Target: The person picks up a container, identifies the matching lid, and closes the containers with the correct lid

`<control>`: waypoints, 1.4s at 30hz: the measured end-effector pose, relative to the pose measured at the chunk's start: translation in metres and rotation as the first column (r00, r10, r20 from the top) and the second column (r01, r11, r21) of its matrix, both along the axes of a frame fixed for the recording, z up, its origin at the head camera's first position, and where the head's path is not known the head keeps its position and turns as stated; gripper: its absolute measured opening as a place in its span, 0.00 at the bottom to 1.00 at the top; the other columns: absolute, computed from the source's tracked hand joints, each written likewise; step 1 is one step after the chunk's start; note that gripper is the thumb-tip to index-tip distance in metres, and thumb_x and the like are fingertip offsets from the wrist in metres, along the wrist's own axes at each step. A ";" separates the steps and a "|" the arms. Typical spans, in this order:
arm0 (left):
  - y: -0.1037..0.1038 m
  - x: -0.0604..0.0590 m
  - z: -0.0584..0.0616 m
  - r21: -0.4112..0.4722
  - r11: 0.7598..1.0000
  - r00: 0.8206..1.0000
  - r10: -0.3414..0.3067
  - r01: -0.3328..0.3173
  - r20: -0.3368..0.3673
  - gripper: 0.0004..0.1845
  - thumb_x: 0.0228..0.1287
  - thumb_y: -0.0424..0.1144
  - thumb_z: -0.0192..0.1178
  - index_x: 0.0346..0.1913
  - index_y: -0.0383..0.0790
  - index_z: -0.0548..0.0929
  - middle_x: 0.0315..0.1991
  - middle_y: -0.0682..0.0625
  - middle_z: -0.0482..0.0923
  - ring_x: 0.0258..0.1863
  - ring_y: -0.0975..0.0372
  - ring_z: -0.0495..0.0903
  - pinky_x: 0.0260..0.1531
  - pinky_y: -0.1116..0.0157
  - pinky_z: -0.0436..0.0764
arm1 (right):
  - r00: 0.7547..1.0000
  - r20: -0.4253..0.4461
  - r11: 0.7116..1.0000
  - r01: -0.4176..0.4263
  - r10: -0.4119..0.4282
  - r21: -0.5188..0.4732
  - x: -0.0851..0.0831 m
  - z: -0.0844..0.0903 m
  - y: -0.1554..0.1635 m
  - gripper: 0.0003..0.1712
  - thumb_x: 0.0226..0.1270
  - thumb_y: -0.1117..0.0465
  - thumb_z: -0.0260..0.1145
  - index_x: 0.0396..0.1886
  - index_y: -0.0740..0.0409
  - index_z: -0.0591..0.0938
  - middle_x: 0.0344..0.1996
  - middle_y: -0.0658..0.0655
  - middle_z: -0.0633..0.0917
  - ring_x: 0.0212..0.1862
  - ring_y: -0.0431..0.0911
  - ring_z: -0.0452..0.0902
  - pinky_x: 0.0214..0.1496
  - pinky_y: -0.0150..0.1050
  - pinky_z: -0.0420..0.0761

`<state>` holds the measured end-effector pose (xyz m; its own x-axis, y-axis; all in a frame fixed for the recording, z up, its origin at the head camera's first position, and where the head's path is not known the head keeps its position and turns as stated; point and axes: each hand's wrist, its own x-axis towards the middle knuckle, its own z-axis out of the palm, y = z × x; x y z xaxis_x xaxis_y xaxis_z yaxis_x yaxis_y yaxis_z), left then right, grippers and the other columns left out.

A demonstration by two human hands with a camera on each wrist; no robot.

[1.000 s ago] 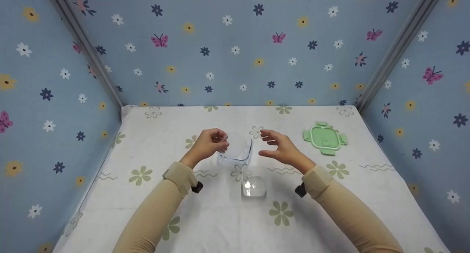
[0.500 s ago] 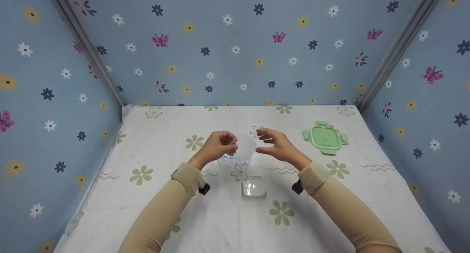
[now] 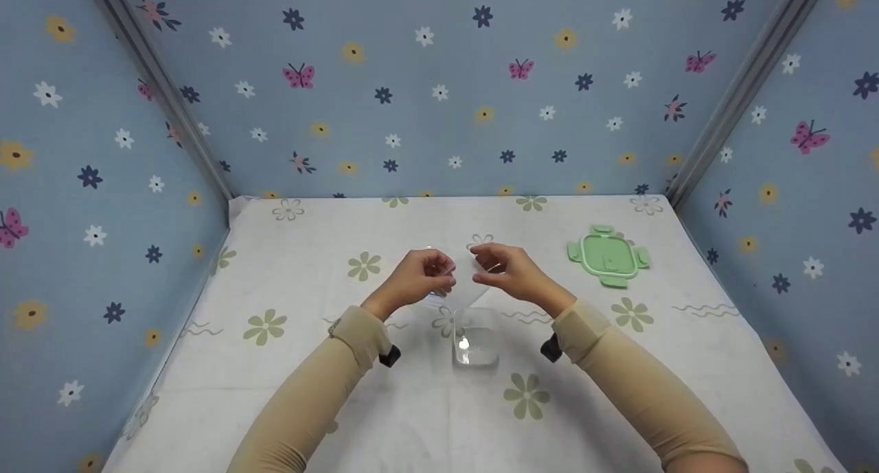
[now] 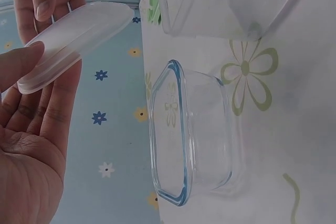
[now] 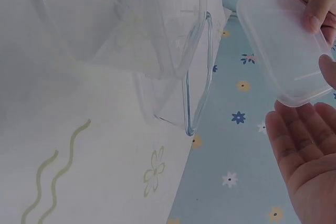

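Both hands, left [image 3: 415,278] and right [image 3: 511,274], pinch a clear lid [image 4: 73,38] by its edges above mid-bench; such light grips could let it slip onto the glass container [image 4: 191,137] below.

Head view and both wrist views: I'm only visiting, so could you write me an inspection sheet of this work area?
Surface: table under a white cloth printed with green flowers.
Job's things: translucent lid held in the air above a glass container with a bluish rim; a clear tub stands beside it.
Clutter: green lid lying apart, far right.
Hands: left hand and right hand each pinch an edge of the translucent lid with fingers and thumb.
Cables: nothing seen.
Surroundings: blue walls with flowers and butterflies; metal corner posts.
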<state>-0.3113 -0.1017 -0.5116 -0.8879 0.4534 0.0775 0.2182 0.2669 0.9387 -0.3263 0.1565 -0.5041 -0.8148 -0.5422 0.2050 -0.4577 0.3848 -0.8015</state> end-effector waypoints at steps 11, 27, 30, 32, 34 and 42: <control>0.004 0.001 -0.004 0.040 0.999 1.000 -0.021 0.021 -0.013 0.06 0.74 0.30 0.67 0.50 0.34 0.86 0.41 0.45 0.87 0.37 0.62 0.88 0.42 0.65 0.92 | 0.998 0.060 0.997 -0.005 0.010 -0.079 0.003 -0.006 0.002 0.12 0.76 0.71 0.69 0.55 0.72 0.85 0.42 0.70 0.89 0.39 0.39 0.83 0.45 0.26 0.85; -0.002 0.007 -0.019 0.053 0.996 0.998 0.064 -0.066 0.026 0.17 0.78 0.38 0.67 0.60 0.31 0.83 0.50 0.39 0.86 0.44 0.53 0.90 0.45 0.62 0.93 | 0.950 0.311 0.945 0.116 -0.015 -0.307 0.011 -0.022 0.014 0.05 0.76 0.73 0.67 0.48 0.68 0.84 0.36 0.53 0.89 0.36 0.41 0.88 0.40 0.33 0.90; -0.001 0.009 -0.021 0.057 0.996 0.997 0.063 -0.066 0.047 0.16 0.78 0.37 0.65 0.60 0.31 0.82 0.48 0.41 0.86 0.41 0.58 0.90 0.42 0.63 0.93 | 0.934 0.356 0.931 0.158 -0.033 -0.328 0.014 -0.025 0.013 0.04 0.77 0.73 0.67 0.46 0.64 0.84 0.35 0.52 0.88 0.36 0.42 0.88 0.40 0.34 0.91; -0.001 0.010 -0.022 0.066 0.996 0.996 0.063 -0.066 0.056 0.14 0.79 0.36 0.64 0.59 0.31 0.82 0.47 0.42 0.85 0.39 0.60 0.90 0.41 0.63 0.93 | 0.926 0.375 0.927 0.175 -0.040 -0.332 0.016 -0.026 0.012 0.04 0.77 0.73 0.67 0.46 0.63 0.84 0.35 0.51 0.88 0.37 0.42 0.88 0.40 0.35 0.91; 0.000 0.010 -0.023 0.084 0.994 0.996 0.067 -0.072 0.061 0.13 0.79 0.34 0.63 0.58 0.30 0.82 0.44 0.43 0.84 0.37 0.61 0.89 0.40 0.62 0.93 | 0.920 0.390 0.924 0.190 -0.049 -0.332 0.018 -0.028 0.011 0.04 0.77 0.72 0.67 0.47 0.63 0.84 0.35 0.51 0.88 0.37 0.43 0.88 0.41 0.35 0.91; 0.003 0.014 -0.027 0.137 0.987 0.993 0.076 -0.088 0.088 0.11 0.79 0.32 0.62 0.56 0.28 0.82 0.41 0.46 0.83 0.33 0.62 0.88 0.37 0.64 0.93 | 0.928 0.363 0.938 0.200 -0.088 -0.283 0.024 -0.032 0.012 0.24 0.75 0.73 0.68 0.68 0.70 0.77 0.36 0.53 0.87 0.34 0.42 0.88 0.38 0.36 0.92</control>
<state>-0.2973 -0.0983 -0.5383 -0.9278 0.3682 0.0605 0.1215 0.1446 0.9820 -0.3021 0.1682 -0.5362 -0.9290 -0.3679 0.0398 -0.0947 0.1325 -0.9866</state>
